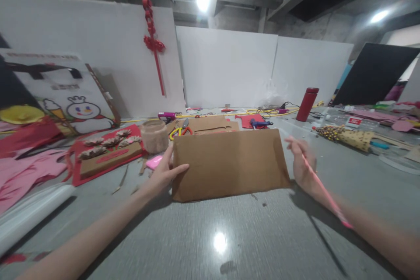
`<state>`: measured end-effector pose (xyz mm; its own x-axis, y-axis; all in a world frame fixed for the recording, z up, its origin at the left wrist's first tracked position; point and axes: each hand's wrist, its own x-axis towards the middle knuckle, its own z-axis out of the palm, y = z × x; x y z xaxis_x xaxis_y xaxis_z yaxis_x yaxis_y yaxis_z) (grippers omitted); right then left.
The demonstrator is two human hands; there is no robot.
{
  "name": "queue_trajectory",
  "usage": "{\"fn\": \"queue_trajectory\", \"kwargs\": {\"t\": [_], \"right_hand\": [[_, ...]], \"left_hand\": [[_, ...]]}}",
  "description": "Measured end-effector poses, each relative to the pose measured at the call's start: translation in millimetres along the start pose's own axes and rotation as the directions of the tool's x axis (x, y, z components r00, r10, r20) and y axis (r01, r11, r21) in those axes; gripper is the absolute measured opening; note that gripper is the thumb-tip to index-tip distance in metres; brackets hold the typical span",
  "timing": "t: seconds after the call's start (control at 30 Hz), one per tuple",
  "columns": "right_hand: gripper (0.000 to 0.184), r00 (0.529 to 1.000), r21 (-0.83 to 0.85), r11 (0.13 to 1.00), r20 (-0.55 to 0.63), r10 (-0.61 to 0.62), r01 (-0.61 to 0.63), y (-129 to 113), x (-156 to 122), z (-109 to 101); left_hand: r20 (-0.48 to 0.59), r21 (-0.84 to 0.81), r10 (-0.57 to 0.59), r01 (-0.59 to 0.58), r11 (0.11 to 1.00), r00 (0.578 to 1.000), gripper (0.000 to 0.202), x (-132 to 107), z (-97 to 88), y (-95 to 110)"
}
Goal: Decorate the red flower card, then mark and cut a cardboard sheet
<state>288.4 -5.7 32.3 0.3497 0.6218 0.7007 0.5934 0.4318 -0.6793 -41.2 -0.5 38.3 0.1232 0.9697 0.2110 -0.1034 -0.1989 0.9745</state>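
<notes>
A brown rectangular piece of cardboard stands tilted up in the middle, its lower edge at the grey table. My left hand grips its left edge, thumb on the front face and fingers behind. Just off the right edge of the cardboard is my right hand, slightly blurred and closed around a long thin pink stick. The stick slants back along my right forearm. Its front tip cannot be made out. Behind the cardboard lie scissors with orange handles and a yellow-handled tool.
A brown round container and red board with paper flowers are at left, near a roll of clear film. A blue glue gun, red bottle and wrapped bouquet stand or lie farther back right.
</notes>
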Motion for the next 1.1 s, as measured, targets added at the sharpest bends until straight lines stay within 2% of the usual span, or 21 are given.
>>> {"fn": "queue_trajectory", "kwargs": {"t": [0.03,0.1,0.17,0.23,0.33,0.43,0.63,0.8,0.93,1.0,1.1], "right_hand": [[0.029,0.990,0.019,0.999,0.141,-0.029,0.027,-5.1,-4.4,0.6],[0.023,0.908,0.108,0.994,0.413,-0.062,0.018,-12.5,-15.2,5.6],[0.017,0.888,0.183,0.983,0.455,-0.070,-0.017,-15.1,-24.3,13.7],[0.010,0.904,0.186,0.982,0.422,-0.062,-0.019,-13.9,-28.6,21.1],[0.015,0.911,0.143,0.990,0.409,-0.055,-0.004,-11.1,-27.2,26.2],[0.016,0.895,0.137,0.990,0.439,-0.075,0.016,-11.3,-25.0,25.5],[0.022,0.929,0.115,0.993,0.371,-0.009,-0.036,-11.3,-29.0,25.0],[0.017,0.986,0.096,0.995,0.165,0.013,-0.029,-8.4,-12.6,17.9],[0.032,1.000,0.077,0.997,0.028,0.008,-0.010,-0.6,7.2,5.4],[0.035,0.999,0.061,0.997,0.040,0.036,-0.039,4.4,11.2,0.4],[0.036,0.965,0.089,0.983,0.222,0.138,-0.161,7.8,9.2,-3.7]], "left_hand": [[0.000,-0.004,-0.005,0.005,1.000,1.000,0.076,0.3,-0.4,0.2],[0.003,-0.007,-0.007,0.007,1.000,1.000,0.077,1.3,-1.5,-0.2],[0.005,-0.008,-0.011,0.011,1.000,1.000,0.077,2.1,-2.6,-1.2],[0.006,-0.008,-0.021,0.021,1.000,1.000,0.078,2.6,-3.1,-2.1],[0.000,-0.007,-0.029,0.029,1.000,1.000,0.081,3.0,-3.0,-2.6],[-0.008,-0.007,-0.027,0.027,1.000,1.000,0.079,3.2,-3.3,-3.1],[-0.020,-0.005,-0.024,0.024,1.000,1.000,0.078,3.7,-3.7,-4.9],[0.006,-0.060,-0.013,0.014,0.998,1.000,0.074,3.0,-2.3,-10.1],[0.040,-0.097,-0.077,0.081,0.992,0.996,0.069,4.9,-7.3,-16.7],[0.056,-0.120,-0.109,0.115,0.986,0.992,0.068,6.8,-10.7,-17.9],[0.086,-0.157,-0.142,0.154,0.975,0.986,0.063,9.3,-14.1,-16.6]]}}
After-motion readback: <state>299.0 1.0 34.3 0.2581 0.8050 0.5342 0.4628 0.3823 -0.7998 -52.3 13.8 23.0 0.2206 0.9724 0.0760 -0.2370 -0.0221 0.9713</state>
